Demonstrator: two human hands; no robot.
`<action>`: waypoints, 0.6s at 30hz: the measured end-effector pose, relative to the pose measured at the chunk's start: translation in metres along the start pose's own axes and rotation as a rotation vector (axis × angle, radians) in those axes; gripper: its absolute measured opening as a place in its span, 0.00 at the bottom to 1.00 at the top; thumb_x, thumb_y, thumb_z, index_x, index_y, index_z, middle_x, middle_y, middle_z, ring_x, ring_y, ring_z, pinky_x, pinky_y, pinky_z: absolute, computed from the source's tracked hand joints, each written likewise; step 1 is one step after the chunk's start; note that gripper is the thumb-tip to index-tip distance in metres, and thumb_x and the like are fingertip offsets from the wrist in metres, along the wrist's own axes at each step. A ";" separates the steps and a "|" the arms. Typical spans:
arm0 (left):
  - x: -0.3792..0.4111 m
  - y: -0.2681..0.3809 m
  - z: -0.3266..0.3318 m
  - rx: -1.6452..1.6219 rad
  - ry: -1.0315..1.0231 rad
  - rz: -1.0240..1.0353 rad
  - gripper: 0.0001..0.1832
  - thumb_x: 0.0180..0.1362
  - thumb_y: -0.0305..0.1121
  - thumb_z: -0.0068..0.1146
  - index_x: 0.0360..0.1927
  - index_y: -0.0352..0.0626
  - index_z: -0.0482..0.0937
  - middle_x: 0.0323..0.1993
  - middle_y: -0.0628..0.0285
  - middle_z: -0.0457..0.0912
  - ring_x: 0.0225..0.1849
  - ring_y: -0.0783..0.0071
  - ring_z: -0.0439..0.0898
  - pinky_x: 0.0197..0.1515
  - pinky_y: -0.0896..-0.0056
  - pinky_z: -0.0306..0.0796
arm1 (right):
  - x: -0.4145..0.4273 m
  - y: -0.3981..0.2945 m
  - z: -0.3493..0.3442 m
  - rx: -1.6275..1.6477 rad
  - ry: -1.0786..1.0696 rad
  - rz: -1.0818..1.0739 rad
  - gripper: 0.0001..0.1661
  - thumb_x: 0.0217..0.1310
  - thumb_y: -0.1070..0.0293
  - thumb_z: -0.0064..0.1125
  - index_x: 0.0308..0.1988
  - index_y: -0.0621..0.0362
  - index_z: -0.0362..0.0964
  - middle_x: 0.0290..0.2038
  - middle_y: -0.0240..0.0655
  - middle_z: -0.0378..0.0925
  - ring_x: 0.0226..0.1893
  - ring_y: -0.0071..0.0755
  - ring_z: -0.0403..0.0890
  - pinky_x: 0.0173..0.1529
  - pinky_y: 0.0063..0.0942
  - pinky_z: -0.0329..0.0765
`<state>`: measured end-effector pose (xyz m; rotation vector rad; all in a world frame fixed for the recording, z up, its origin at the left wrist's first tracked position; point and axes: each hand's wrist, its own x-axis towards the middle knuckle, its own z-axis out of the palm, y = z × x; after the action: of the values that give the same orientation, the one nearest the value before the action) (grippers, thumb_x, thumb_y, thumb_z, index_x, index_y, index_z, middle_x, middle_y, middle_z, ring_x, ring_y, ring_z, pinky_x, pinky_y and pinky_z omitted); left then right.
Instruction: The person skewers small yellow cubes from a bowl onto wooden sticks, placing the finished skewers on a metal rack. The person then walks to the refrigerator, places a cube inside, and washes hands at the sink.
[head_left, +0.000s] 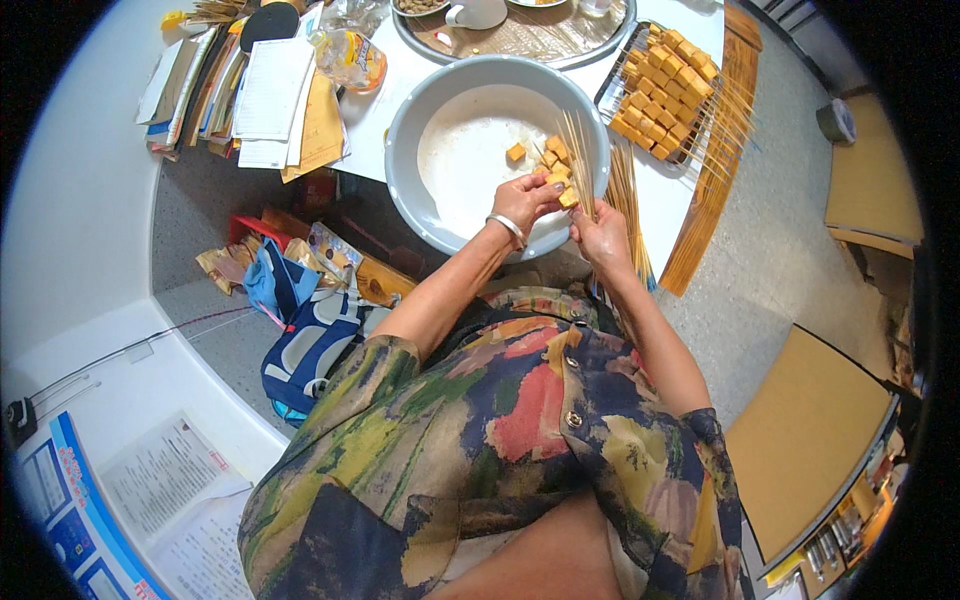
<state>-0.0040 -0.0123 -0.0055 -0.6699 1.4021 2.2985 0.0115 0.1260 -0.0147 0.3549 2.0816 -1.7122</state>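
Note:
A large grey plastic basin (409, 142) with a white inside stands before me. My left hand (525, 201), a silver bangle at its wrist, pinches a golden tofu cube (568, 198) over the basin's near right side. Several more tofu cubes (553, 154) lie just beyond the fingers, and one single cube (515, 152) sits apart on the basin floor. My right hand (602, 232) grips a bunch of thin bamboo skewers (576, 154) that point up and away, close beside the cube. Whether a skewer has entered that cube, I cannot tell.
A black tray (609, 90) piled with skewered tofu cubes (664, 90) stands at the back right. Loose skewers (626, 195) lie right of the basin. A round tray (517, 45) with a mug (477, 13) is behind it. Papers (271, 90) and a plastic bottle (352, 60) stand left.

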 end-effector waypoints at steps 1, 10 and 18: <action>-0.002 0.003 0.003 0.002 0.002 0.002 0.20 0.49 0.24 0.53 0.45 0.22 0.65 0.40 0.51 0.74 0.40 0.65 0.75 0.45 0.70 0.72 | 0.000 -0.003 0.000 0.023 -0.005 0.018 0.10 0.54 0.66 0.49 0.29 0.63 0.70 0.12 0.28 0.68 0.14 0.20 0.67 0.20 0.21 0.64; 0.000 0.007 0.004 0.040 0.015 0.049 0.20 0.50 0.25 0.52 0.46 0.24 0.66 0.39 0.51 0.75 0.39 0.67 0.76 0.42 0.73 0.73 | 0.002 -0.027 0.001 0.232 -0.061 0.167 0.04 0.55 0.71 0.47 0.32 0.59 0.66 0.13 0.25 0.64 0.07 0.13 0.56 0.11 0.14 0.50; 0.037 0.006 -0.020 0.791 0.173 0.251 0.16 0.50 0.31 0.52 0.44 0.41 0.73 0.39 0.53 0.75 0.36 0.67 0.77 0.37 0.69 0.73 | 0.003 -0.036 -0.040 0.213 -0.073 0.114 0.09 0.57 0.65 0.47 0.32 0.61 0.65 0.15 0.29 0.67 0.10 0.16 0.60 0.12 0.15 0.55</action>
<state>-0.0339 -0.0304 -0.0301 -0.4520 2.3709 1.6228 -0.0136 0.1575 0.0219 0.4588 1.7969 -1.8537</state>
